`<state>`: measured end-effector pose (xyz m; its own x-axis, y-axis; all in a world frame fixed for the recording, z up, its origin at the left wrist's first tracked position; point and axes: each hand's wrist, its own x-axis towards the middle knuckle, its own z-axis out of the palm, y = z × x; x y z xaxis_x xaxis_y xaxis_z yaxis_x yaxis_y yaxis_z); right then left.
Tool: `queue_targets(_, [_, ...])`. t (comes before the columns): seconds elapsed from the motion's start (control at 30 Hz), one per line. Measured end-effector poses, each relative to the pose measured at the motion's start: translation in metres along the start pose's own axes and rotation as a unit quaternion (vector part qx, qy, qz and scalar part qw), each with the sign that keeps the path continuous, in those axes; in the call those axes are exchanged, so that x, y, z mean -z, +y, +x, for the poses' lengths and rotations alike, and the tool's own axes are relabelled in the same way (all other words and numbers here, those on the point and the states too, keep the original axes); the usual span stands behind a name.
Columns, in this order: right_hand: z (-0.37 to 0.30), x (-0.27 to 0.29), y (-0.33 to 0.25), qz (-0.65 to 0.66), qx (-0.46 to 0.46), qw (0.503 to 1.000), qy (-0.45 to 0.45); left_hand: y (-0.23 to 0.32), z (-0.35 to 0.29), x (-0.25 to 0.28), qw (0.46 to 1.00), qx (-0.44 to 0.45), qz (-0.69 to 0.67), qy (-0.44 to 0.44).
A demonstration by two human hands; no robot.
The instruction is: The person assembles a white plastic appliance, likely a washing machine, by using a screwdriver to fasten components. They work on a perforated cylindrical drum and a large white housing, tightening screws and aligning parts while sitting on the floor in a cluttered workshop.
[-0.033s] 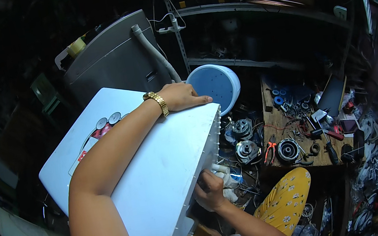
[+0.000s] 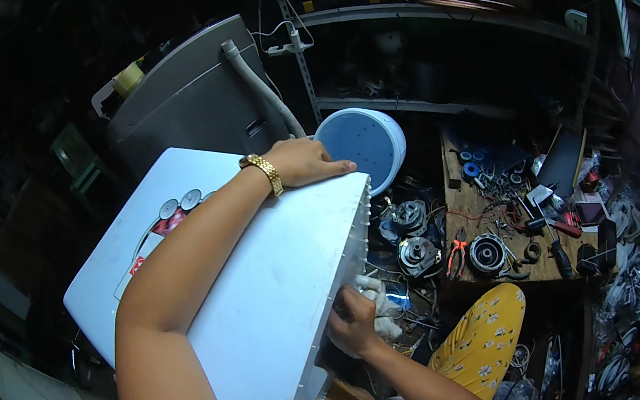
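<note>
Cluttered workbench [image 2: 497,209] and shelving crowd the right. White appliance casing [image 2: 266,284] lies tilted across the lap; left hand [image 2: 306,162] flat on its far edge, right hand [image 2: 354,322] curled around white fittings underneath.

grey washing machine [image 2: 188,104] at the back, grey drain hose [image 2: 261,83] down its side | pale blue perforated tub [image 2: 365,142] just right of it | wooden desk [image 2: 472,205] strewn with two motors [image 2: 412,236], red-handled pliers [image 2: 456,255], screwdrivers | metal shelves [image 2: 441,13] behind, long cartons on top | green chair [image 2: 77,159] far left
</note>
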<state>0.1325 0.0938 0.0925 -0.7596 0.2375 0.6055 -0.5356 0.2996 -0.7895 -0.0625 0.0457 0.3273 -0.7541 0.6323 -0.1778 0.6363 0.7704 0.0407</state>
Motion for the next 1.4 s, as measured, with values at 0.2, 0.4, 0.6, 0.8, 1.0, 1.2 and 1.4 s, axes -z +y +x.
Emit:
queue_targets(0.2, [-0.037, -0.029, 0.019, 0.181, -0.236, 0.955, 0.012, -0.003, -0.01, 0.007, 0.999, 0.028, -0.022, -0.029])
queue_targets(0.4, [-0.049, -0.022, 0.0, 0.072, -0.233, 0.968, -0.058, -0.006, -0.016, 0.0, 0.998, 0.042, -0.017, -0.038])
queue_targets(0.6, [0.008, 0.006, -0.007, -0.105, 0.103, 0.988, -0.053, -0.003, -0.028, 0.02, 0.999, 0.036, -0.005, 0.01])
queue_targets(0.8, [0.022, 0.019, -0.032, -0.07, 0.243, 0.967, -0.025, 0.004, -0.038, 0.029, 0.995, 0.074, -0.062, 0.003])
queue_targets(1.0, [-0.023, 0.021, -0.018, 0.504, -0.48, 0.717, 0.048, -0.005, -0.035, 0.03, 0.994, 0.091, -0.051, 0.025])
queue_targets(1.2, [0.009, 0.012, -0.048, 0.55, -0.62, 0.559, 0.008, 0.002, -0.029, 0.026, 0.994, 0.097, -0.044, -0.007])
queue_targets(1.4, [0.02, -0.015, -0.048, 0.604, -0.627, 0.48, 0.108, 0.003, -0.03, 0.027, 0.995, 0.083, -0.026, 0.044])
